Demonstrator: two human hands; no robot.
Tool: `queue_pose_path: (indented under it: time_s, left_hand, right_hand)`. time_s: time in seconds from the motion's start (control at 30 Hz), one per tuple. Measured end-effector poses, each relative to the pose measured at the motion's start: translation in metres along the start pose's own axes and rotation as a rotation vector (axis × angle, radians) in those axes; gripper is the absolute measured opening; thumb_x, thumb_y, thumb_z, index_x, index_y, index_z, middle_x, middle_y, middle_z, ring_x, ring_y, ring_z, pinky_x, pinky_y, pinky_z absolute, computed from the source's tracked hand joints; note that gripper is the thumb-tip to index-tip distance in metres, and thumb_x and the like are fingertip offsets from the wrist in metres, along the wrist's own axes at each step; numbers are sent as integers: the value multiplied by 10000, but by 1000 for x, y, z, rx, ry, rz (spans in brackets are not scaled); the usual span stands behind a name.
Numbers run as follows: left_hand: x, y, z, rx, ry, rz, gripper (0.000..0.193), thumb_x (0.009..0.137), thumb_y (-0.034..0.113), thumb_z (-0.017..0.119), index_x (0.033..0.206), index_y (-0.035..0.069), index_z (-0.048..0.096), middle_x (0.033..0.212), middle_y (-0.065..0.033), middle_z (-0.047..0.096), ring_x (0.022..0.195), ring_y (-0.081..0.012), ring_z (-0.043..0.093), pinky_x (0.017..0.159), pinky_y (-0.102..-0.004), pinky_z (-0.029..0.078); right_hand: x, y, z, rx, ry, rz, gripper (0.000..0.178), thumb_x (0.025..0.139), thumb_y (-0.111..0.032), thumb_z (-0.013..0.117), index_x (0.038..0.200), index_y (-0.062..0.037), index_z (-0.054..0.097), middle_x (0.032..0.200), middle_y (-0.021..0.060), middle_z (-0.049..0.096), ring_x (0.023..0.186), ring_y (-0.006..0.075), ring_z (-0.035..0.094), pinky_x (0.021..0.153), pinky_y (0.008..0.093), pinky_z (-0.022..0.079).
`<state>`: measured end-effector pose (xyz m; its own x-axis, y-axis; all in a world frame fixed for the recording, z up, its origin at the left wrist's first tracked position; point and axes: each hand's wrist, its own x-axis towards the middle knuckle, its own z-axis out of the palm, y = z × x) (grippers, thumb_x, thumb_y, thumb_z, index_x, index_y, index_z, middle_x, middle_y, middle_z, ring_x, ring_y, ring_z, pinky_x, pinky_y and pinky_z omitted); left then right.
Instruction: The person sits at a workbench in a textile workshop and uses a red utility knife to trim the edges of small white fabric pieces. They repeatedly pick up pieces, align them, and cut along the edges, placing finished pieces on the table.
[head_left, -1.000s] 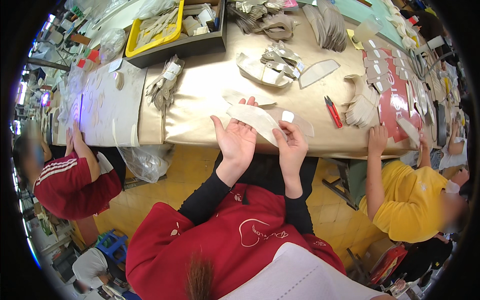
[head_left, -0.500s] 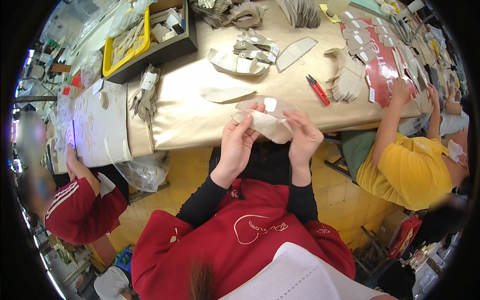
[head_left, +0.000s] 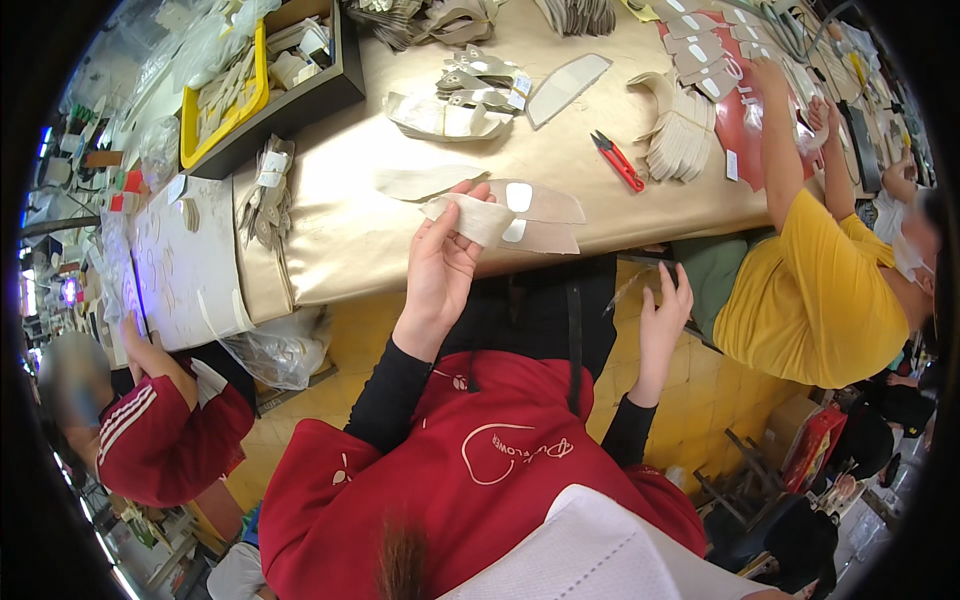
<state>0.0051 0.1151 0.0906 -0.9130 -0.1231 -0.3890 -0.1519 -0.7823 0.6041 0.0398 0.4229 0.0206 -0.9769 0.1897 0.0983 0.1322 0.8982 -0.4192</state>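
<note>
My left hand (head_left: 445,265) is closed on a cream fabric piece (head_left: 482,222), pinched between thumb and fingers above the table's front edge. Just right of it lie two taupe curved pieces, an upper one (head_left: 555,203) and a lower one (head_left: 550,239), each with a white patch at its left end. Behind my left fingers rests another cream piece (head_left: 420,182). My right hand (head_left: 664,318) hangs off the table, fingers apart. Beside its fingertips a thin translucent strip (head_left: 626,290) shows; whether it touches them I cannot tell.
Red-handled thread snips (head_left: 620,165) and a fanned stack of cream pieces (head_left: 675,130) lie right. Bundled pieces (head_left: 445,118) sit farther back. A black box with a yellow tray (head_left: 190,130) stands back left. Co-workers sit on both sides, one in yellow (head_left: 800,300).
My right hand has left the cream piece and moved right and down, off the table. My left hand alone holds the piece, shifted slightly left. The taupe pieces are uncovered.
</note>
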Motion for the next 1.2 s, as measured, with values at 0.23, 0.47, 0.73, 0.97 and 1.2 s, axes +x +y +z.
queue_pose_path:
  time_s: [0.23,0.47,0.73,0.97,1.2]
  left_hand:
    - [-10,-20,14,-123,-57,-163,513,1078,345,363,1422,-36,359,1380,-209,529,1285,-275,530,1074,-404,468]
    - [-10,-18,-27,234,-2,21,374,1046,270,500,1188,-60,604,1248,-149,621,1094,-219,630,967,-398,518]
    - [-7,-6,-41,263,-42,-11,242,1000,165,582,1150,-17,636,1067,-93,675,958,-173,669,823,-351,574]
    - [-2,2,-33,345,-52,17,191,949,88,643,1109,-15,661,984,-68,689,884,-132,663,797,-290,559]
    - [30,8,-61,898,28,158,172,868,89,729,975,-44,725,832,-58,721,754,-97,651,713,-231,511]
  right_hand:
    - [-4,-92,19,1504,-365,52,768,876,-289,731,1482,17,371,1445,148,491,1312,244,481,1121,386,346]
    - [9,-92,31,1346,-657,256,126,911,-42,682,1012,31,703,885,33,708,790,69,634,735,223,495]
    - [32,-102,24,1197,-616,-103,449,906,-60,686,1335,-15,561,1140,65,662,957,86,597,883,253,476]
    - [27,-117,27,1284,-1008,186,331,935,-120,682,1235,14,637,1036,-6,675,895,43,581,821,222,466]
    - [60,-105,32,804,-543,113,236,880,-198,735,963,23,738,695,-30,595,637,34,481,586,222,378]
